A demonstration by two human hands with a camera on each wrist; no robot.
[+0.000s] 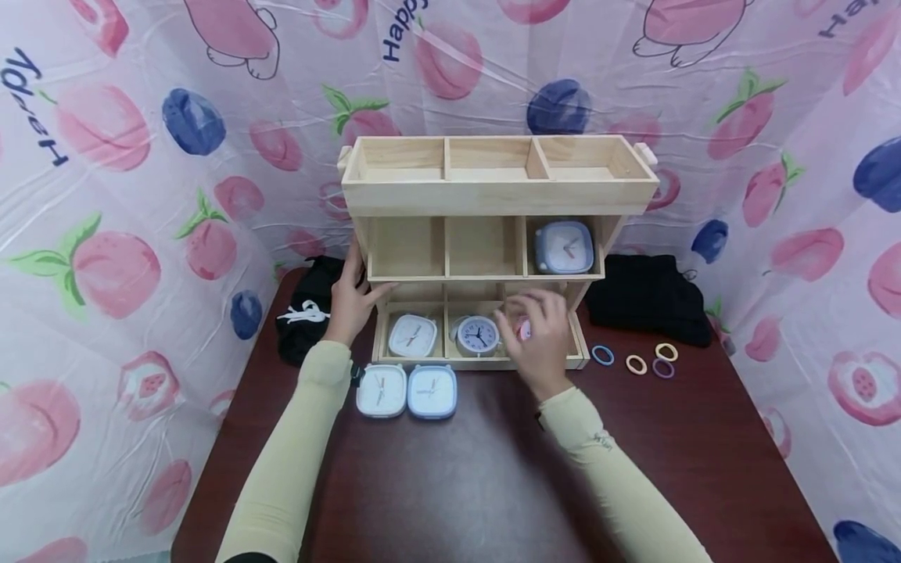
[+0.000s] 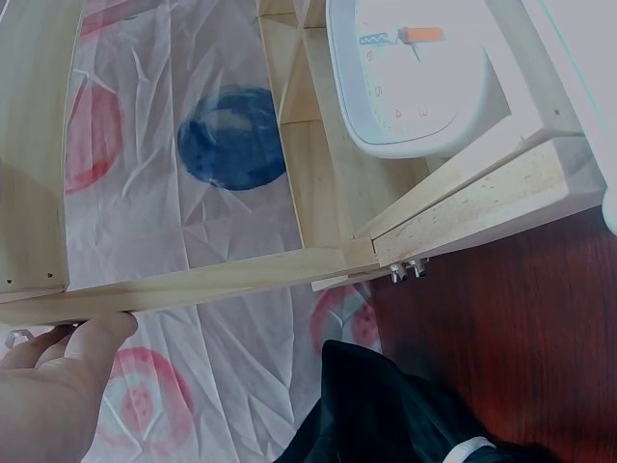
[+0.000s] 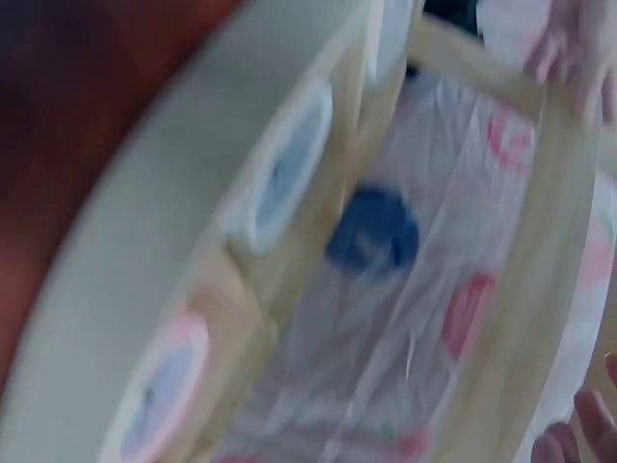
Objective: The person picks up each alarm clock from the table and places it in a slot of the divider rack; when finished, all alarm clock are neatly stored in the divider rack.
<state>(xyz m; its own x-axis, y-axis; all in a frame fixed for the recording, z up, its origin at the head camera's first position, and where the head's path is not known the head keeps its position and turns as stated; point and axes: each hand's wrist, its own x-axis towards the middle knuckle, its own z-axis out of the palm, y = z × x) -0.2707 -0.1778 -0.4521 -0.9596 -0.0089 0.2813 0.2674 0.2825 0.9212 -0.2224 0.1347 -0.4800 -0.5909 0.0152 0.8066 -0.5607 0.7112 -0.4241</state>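
Note:
A three-tier wooden shelf (image 1: 486, 199) stands at the back of the table. My left hand (image 1: 349, 301) grips its left side, thumb across the front near the middle tier; the left wrist view shows the fingers (image 2: 96, 338) against the wooden side bar. My right hand (image 1: 540, 336), blurred, hovers at the bottom right compartment with loosely bent fingers and nothing in them. Behind it a pink clock (image 3: 159, 395) is partly hidden. The bottom tier also holds a white squarish clock (image 1: 412, 337) and a round clock (image 1: 478, 336). A blue clock (image 1: 565, 247) sits in the middle tier's right compartment.
A white clock (image 1: 382, 391) and a light blue clock (image 1: 432, 392) lie side by side before the shelf. Several coloured rings (image 1: 637, 364) are on the right, near folded black cloth (image 1: 644, 301). A black fabric item (image 1: 299, 336) with white string lies at left.

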